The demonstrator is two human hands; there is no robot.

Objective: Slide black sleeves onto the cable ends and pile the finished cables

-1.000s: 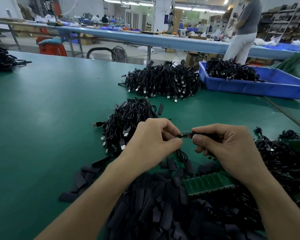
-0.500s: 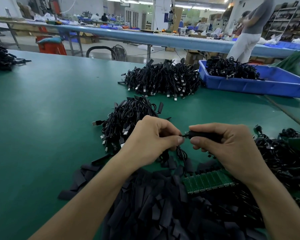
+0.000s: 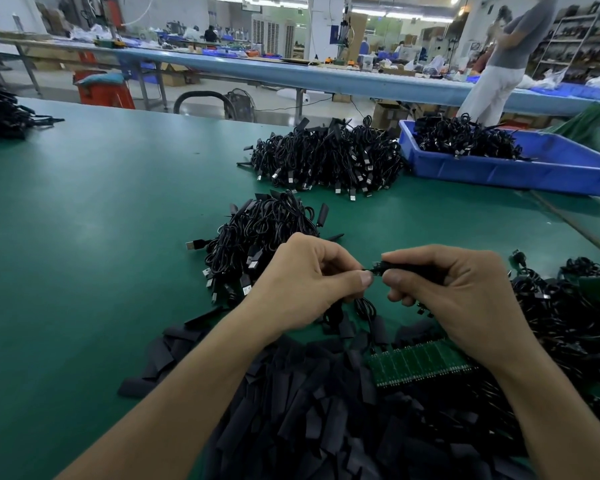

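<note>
A black sleeve (image 3: 409, 269) is being gripped by the right hand (image 3: 454, 292) and the cable end (image 3: 374, 266) is being pinched by the left hand (image 3: 312, 282). They are being held tip to tip above the table (image 3: 101, 202), seemingly for threading.

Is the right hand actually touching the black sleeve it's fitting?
Touching. The head view shows the right hand pinching the black sleeve between thumb and forefinger, with no gap.

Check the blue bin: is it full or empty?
Partly full: black cables fill the left end of the blue bin; the right shows bare floor.
</note>
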